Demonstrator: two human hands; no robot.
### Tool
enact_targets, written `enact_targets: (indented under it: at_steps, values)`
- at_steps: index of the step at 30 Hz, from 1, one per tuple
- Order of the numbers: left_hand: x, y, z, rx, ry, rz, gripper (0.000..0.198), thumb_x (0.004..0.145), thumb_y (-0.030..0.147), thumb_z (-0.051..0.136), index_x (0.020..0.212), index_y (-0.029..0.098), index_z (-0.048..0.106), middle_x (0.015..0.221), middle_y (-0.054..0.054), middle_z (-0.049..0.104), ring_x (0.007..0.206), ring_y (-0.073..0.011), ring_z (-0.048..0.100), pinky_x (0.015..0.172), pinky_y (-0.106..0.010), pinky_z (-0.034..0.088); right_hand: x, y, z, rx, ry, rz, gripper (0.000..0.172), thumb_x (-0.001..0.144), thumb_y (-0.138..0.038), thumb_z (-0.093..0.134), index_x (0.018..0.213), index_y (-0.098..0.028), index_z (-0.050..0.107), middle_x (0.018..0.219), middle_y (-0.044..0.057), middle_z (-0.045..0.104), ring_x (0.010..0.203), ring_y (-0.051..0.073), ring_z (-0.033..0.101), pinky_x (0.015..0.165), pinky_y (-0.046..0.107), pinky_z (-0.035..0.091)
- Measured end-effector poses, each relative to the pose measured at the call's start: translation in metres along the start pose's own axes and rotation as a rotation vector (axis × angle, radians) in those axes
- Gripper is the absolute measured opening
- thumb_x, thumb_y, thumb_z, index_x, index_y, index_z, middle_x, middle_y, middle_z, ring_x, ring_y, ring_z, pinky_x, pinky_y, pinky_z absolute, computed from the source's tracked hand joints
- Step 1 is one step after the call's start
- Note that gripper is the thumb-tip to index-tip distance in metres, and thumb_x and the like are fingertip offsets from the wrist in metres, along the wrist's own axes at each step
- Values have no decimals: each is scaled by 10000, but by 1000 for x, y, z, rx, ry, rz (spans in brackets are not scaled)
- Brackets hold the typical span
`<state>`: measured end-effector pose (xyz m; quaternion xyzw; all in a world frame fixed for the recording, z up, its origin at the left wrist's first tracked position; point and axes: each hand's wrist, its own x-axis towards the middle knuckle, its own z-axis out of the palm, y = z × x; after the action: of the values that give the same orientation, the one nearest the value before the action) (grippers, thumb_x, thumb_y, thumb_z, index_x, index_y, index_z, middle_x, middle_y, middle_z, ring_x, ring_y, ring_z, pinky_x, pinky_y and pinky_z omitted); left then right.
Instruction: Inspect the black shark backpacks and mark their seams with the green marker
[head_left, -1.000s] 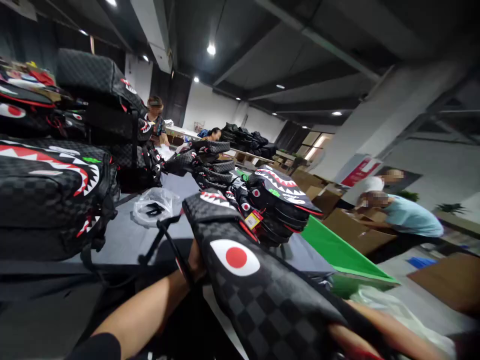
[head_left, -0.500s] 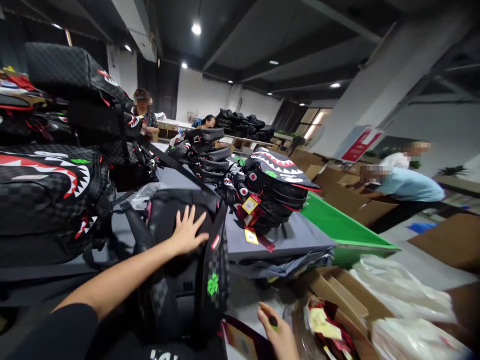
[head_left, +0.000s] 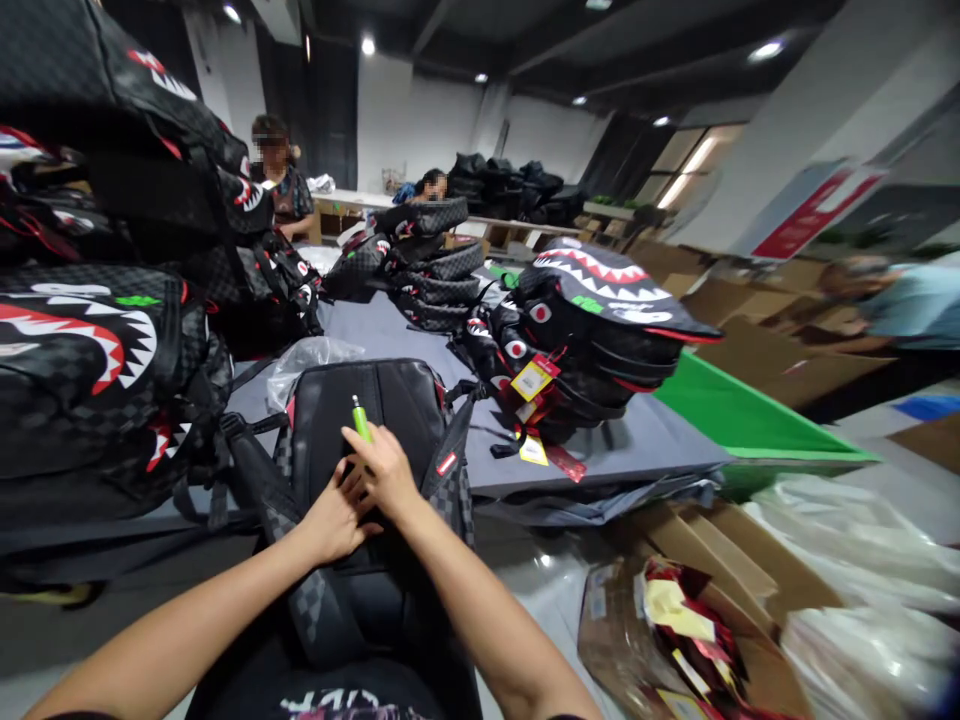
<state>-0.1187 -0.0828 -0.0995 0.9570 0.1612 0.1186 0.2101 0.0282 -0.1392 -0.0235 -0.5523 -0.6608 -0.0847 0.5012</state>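
Observation:
A black checkered backpack [head_left: 375,400] lies back side up in front of me, half on the grey table [head_left: 645,440]. My right hand [head_left: 386,468] rests on its back panel and pinches a small green pen-like tool [head_left: 361,417] that points upward. Just left of it, my left hand [head_left: 335,515] touches the right hand, fingers curled on the panel; whether it holds anything is hidden.
Stacks of shark-mouth backpacks stand at left [head_left: 90,340] and centre right [head_left: 592,340], one with hang tags [head_left: 534,380]. A clear plastic bag [head_left: 304,360] lies behind the backpack. An open carton of tags [head_left: 675,620] sits lower right. Other people work at the far tables and at right.
My right hand came up from the carton with the green tool and landed on the backpack. My left hand drew back from flat on the panel to beside the right hand. The view tilted down.

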Motion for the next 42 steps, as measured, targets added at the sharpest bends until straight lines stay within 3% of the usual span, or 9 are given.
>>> enact_targets:
  at_steps: [4,7,12,17,22,29,33,36,42]
  values:
    - [-34,-23,-14,28,-52,0,699,934,596,525,1558,331,351,1684,-92,177,1564,-378,117,1244,-643,26,-45,58,-23,-118,185,190,311,973,-191,498,1253,-207,633,1205,159,683,1151,244,655,994,458,545]
    - [-37,-25,-35,2,-76,-1,691,912,594,567,1525,304,431,1642,-128,312,1530,-402,237,1236,-641,80,-73,70,-39,-154,317,326,368,995,-210,496,1363,-194,505,1211,162,656,1113,234,670,994,462,548]
    - [53,6,-71,-54,33,165,459,961,476,489,1348,264,616,1422,-134,582,1402,-368,437,1228,-610,150,-84,57,-23,-167,392,284,413,980,-169,536,1383,-228,471,1259,138,663,1177,243,666,1015,465,561]
    - [146,27,-71,274,-115,410,518,955,580,423,925,152,713,923,-193,676,938,-341,608,945,-537,422,-88,58,-24,-186,320,204,497,965,-112,533,1432,-258,442,1301,141,654,1236,261,637,1013,511,562]
    - [164,9,-83,337,-153,535,484,954,581,475,756,193,685,760,-90,668,743,-215,566,842,-430,429,-92,63,-26,-164,280,126,573,920,-40,522,1432,-287,443,1358,141,622,1288,282,598,1007,567,553]
    - [178,-32,-151,534,25,322,698,989,662,286,880,102,688,893,-52,657,1112,-209,502,1186,-592,161,-85,55,-34,-90,247,192,404,955,-96,500,1326,-255,501,1329,138,651,1267,275,624,1012,565,557]
    - [155,-15,-135,482,22,358,686,855,793,465,919,155,707,951,-66,663,1114,-264,522,1173,-613,238,-59,29,-49,77,431,473,238,986,-243,558,1219,-217,518,834,22,738,770,219,766,780,436,638]
    - [137,-1,-111,426,55,379,596,789,768,602,952,204,708,977,-67,662,1121,-297,521,1183,-671,216,-39,19,-54,217,380,662,224,984,-383,563,1119,-205,551,549,-80,567,395,147,582,445,291,520]
    - [120,11,-84,353,67,340,334,784,401,780,1026,190,688,1081,-94,625,1215,-336,469,1160,-792,115,-32,26,-44,59,252,747,282,849,-430,721,967,-194,622,736,-16,669,528,125,612,512,259,512]
